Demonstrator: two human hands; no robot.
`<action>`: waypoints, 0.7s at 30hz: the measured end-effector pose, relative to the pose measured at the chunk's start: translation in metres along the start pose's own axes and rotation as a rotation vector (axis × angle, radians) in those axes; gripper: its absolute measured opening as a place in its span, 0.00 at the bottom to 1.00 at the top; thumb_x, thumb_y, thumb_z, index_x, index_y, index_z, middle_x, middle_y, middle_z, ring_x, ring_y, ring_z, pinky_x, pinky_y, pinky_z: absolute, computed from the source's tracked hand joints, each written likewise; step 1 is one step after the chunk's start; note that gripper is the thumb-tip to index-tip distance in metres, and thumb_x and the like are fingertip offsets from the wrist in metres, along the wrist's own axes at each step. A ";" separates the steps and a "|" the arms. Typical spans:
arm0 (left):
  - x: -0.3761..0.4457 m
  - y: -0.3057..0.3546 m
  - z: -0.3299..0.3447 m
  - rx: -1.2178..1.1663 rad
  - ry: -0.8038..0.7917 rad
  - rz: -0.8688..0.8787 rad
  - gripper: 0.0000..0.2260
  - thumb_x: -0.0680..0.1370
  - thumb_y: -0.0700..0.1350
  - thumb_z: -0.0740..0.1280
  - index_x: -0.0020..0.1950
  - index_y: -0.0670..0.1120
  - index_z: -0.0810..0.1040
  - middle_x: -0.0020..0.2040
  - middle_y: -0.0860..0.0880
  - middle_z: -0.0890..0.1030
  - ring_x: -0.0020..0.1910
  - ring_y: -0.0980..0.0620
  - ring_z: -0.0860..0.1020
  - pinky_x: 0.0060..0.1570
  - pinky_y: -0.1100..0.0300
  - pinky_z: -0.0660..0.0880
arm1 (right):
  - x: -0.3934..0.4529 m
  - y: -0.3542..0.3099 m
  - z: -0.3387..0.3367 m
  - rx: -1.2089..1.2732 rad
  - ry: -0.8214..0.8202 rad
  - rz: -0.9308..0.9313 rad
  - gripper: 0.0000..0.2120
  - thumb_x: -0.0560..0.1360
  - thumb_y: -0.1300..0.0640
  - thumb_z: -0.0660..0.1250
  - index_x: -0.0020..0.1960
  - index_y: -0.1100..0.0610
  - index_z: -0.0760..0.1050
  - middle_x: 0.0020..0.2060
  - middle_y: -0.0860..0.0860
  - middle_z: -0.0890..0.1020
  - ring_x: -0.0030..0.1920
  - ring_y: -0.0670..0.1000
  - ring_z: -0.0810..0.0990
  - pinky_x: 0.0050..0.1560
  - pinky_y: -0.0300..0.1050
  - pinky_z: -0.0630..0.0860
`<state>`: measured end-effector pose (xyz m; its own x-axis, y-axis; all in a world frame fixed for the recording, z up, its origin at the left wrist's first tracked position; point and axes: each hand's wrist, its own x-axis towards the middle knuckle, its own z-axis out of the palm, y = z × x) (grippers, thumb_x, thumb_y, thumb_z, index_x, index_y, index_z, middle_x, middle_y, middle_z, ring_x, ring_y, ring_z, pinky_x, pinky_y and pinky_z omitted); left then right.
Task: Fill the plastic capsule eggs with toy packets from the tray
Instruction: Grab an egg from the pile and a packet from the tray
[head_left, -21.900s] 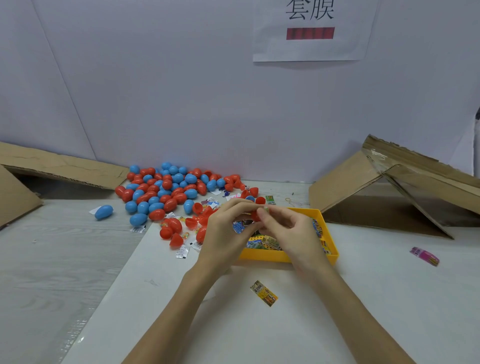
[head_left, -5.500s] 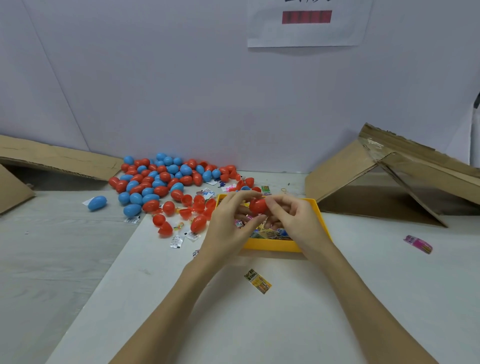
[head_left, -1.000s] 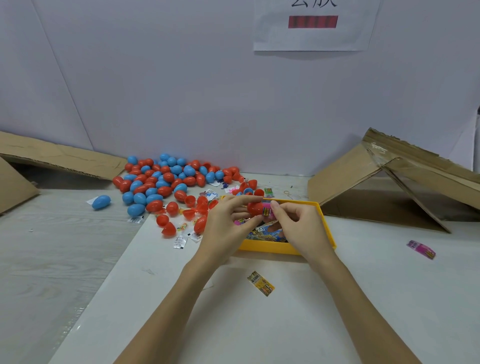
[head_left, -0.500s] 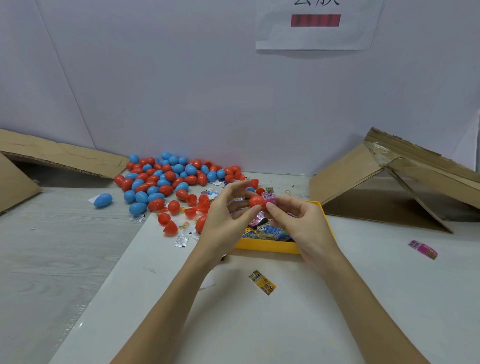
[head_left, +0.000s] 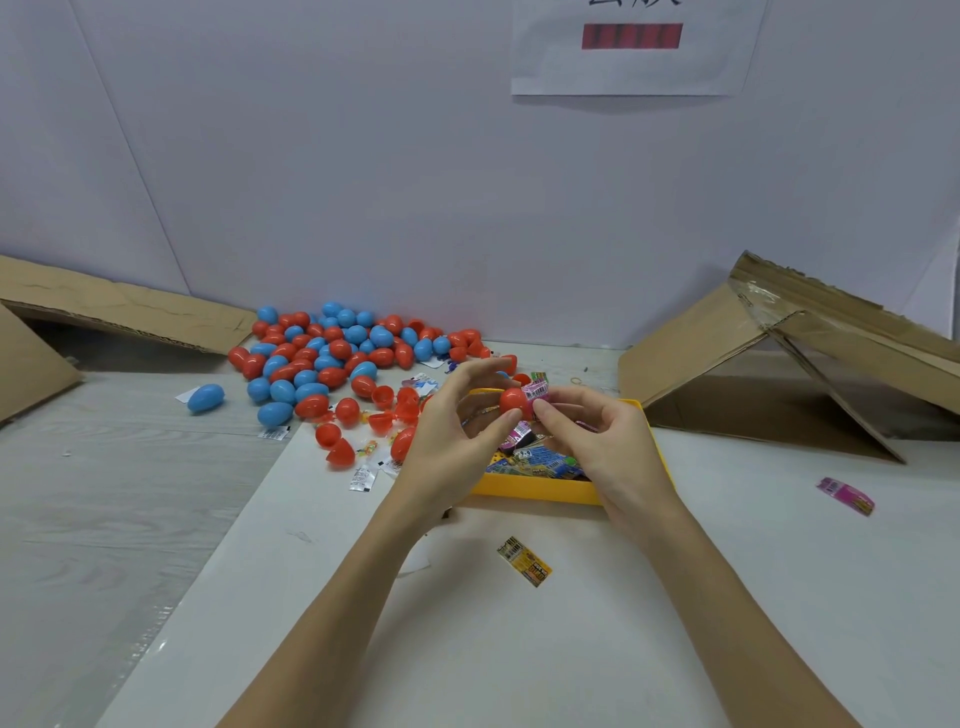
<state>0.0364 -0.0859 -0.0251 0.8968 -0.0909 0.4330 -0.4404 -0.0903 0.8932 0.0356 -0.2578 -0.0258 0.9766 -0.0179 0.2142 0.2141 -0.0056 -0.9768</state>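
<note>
Nearest to me, on the white table (head_left: 597, 649) short of both wrists, one yellow packet (head_left: 524, 561) lies loose, so at least that one has strayed from the supply. Just beyond it the left hand (head_left: 447, 441) pinches a red egg half (head_left: 513, 402) between thumb and fingertips, the other fingers spread loosely above it, while the right hand (head_left: 597, 436) pinches a pink packet (head_left: 535, 391) against the egg's open side; it looks like the packet is only partly in, and I can't tell whether it will fit without folding. Directly under the fingers sits the yellow tray (head_left: 535, 488), with plenty of coloured packets showing in it, so a good deal of filling seems to be left. To the left of the left fingers lie open red halves (head_left: 384, 397) and a few small white sachets (head_left: 363, 475), apart from the hands. Beyond those, the big heap of red and blue eggs (head_left: 332, 353) rests against the wall; they look closed, though whether filled I cannot tell. A stray blue egg (head_left: 206, 397) sits further left, and another pink packet (head_left: 845, 496) lies well off to the right of the right hand.
</note>
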 end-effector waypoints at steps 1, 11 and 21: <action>0.000 0.000 0.000 -0.002 -0.001 0.005 0.21 0.79 0.38 0.73 0.70 0.50 0.75 0.60 0.53 0.82 0.60 0.57 0.82 0.57 0.64 0.79 | 0.000 0.000 0.000 -0.006 -0.005 -0.001 0.08 0.77 0.55 0.75 0.56 0.52 0.85 0.48 0.49 0.88 0.50 0.49 0.87 0.47 0.41 0.83; -0.002 -0.005 0.004 -0.016 0.038 0.032 0.16 0.79 0.39 0.72 0.67 0.45 0.80 0.60 0.52 0.85 0.60 0.55 0.83 0.60 0.58 0.80 | -0.004 -0.006 0.003 0.152 -0.023 0.097 0.11 0.77 0.55 0.74 0.58 0.57 0.83 0.48 0.52 0.89 0.50 0.52 0.88 0.45 0.38 0.82; -0.003 -0.009 0.010 0.343 0.005 0.298 0.19 0.83 0.37 0.66 0.75 0.44 0.73 0.65 0.49 0.77 0.65 0.50 0.77 0.62 0.53 0.78 | -0.008 -0.012 0.007 0.401 -0.095 0.255 0.10 0.78 0.54 0.72 0.56 0.59 0.85 0.49 0.56 0.88 0.50 0.53 0.87 0.45 0.39 0.82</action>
<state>0.0376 -0.0944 -0.0354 0.7289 -0.1579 0.6662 -0.6668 -0.3846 0.6383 0.0254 -0.2511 -0.0160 0.9922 0.1234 -0.0152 -0.0606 0.3735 -0.9256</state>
